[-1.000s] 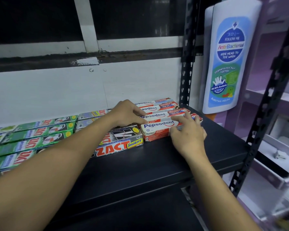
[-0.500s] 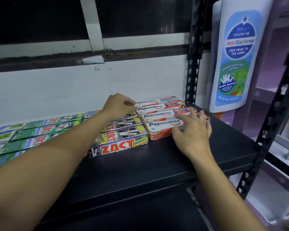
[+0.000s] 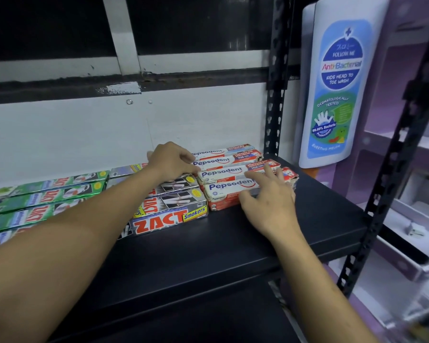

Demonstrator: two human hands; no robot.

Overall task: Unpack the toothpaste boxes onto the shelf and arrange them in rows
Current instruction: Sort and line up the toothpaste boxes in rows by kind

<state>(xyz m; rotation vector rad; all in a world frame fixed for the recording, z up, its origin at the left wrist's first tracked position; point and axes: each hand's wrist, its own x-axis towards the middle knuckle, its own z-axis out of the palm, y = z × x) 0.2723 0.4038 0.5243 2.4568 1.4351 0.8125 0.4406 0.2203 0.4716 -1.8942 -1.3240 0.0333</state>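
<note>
**Toothpaste boxes lined up on the black shelf**

Four white-and-red Pepsodent boxes [image 3: 229, 186] lie flat with their long sides touching, ranked front to back toward the right end of the shelf [image 3: 233, 243]. A second layer shows beneath the front one. Touching them on the left are silver-and-black Zact Smokers boxes [image 3: 169, 220], also stacked, and then rows of green Zact boxes [image 3: 42, 194].

Right hand [image 3: 270, 201] on Pepsodent boxes [image 3: 223, 172], black shelf [image 3: 233, 243]

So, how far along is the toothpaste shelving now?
Done: green Zact boxes and grey Zact Smokers boxes lie in rows on the black metal shelf. In hand: left hand and right hand touch the red-and-white Pepsodent boxes. Left: probably squaring those; no unpacked stock visible.
</note>
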